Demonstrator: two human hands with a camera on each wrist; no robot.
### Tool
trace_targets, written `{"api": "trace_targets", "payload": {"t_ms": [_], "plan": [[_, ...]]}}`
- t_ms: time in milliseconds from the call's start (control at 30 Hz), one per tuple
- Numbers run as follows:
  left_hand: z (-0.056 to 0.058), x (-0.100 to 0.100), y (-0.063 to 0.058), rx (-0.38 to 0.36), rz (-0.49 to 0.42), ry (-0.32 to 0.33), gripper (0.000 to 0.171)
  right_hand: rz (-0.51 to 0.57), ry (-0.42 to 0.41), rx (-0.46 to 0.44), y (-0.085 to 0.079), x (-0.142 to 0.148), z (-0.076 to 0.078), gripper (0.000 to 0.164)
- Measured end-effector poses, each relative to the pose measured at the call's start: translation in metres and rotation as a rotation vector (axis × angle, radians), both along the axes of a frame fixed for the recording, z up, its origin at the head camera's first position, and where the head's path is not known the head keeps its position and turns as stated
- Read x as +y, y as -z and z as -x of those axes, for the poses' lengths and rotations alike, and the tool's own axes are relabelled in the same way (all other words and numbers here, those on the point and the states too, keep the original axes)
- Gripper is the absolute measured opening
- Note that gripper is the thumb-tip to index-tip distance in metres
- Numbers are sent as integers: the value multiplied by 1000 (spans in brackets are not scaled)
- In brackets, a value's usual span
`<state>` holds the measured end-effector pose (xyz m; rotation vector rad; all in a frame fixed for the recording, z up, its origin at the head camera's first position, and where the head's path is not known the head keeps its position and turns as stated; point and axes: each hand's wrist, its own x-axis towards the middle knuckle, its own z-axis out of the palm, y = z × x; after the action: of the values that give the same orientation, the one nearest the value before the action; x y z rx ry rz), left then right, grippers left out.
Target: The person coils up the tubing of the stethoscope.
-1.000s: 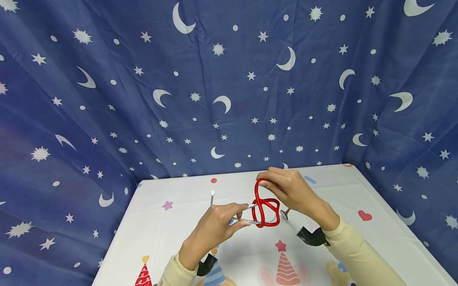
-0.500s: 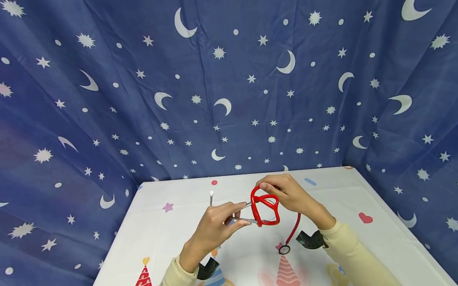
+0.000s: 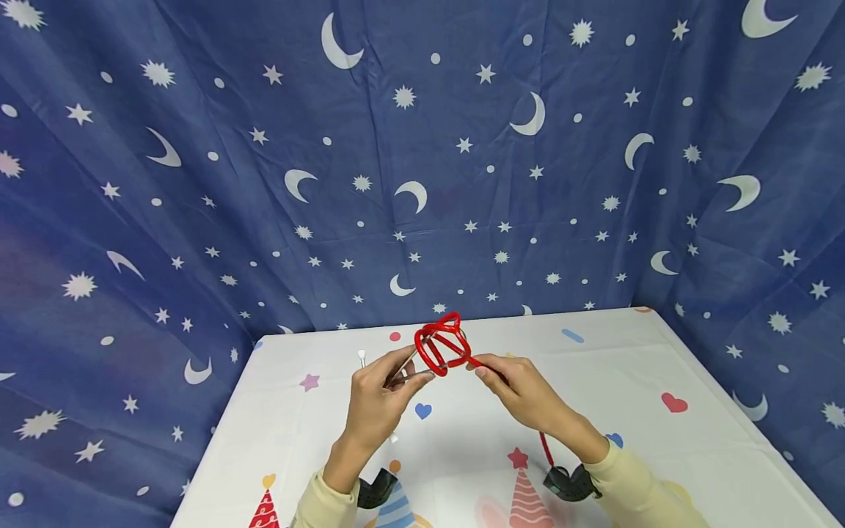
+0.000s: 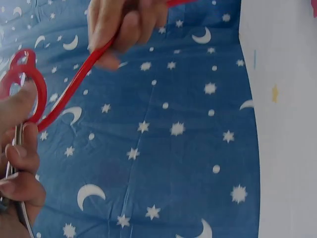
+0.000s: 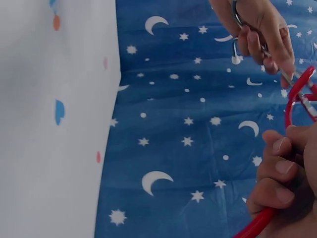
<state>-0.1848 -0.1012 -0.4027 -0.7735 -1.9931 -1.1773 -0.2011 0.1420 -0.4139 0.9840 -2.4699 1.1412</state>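
Observation:
A red stethoscope is held up over the table, its tubing wound in loops about the metal ear tubes. My left hand grips those ear tubes between thumb and fingers, just below the loops. One white ear tip sticks out beyond the back of that hand. To the right, my right hand pinches the tubing where it leaves the coil, and its fingers curl round it in the right wrist view. The tubing's free end hangs below this hand, its chest piece mostly hidden by the wrist camera.
Under both hands lies a white tablecloth printed with hearts, stars and party hats. A blue curtain with moons and stars rises behind the table and along its sides. Black cameras sit on both wrists.
Both hands have moved, the left tilting the coiled part up and leftward. My right hand has come down from the top of the loop to the tubing at the right, and the chest piece swings lower.

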Motion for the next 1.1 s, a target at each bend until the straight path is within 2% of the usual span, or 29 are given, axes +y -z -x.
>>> {"api": "trace_targets", "payload": {"t_ms": [200,500,733,967,1100], "plan": [[4,-6,3,-35,-15,-90,35,-35,-1,39,8,-3,-8,24],[6,-11,8,-87,-6,-227,39,-52,-18,74,11,-13,-26,21],[5,-6,15,-80,111,-329,35,-54,-48,172,10,-17,-37,19],[7,-3,17,-59,174,-379,35,-36,-26,155,7,-14,-44,21],[11,-8,21,-67,202,-441,35,-50,-21,123,7,-9,-47,19]]}}
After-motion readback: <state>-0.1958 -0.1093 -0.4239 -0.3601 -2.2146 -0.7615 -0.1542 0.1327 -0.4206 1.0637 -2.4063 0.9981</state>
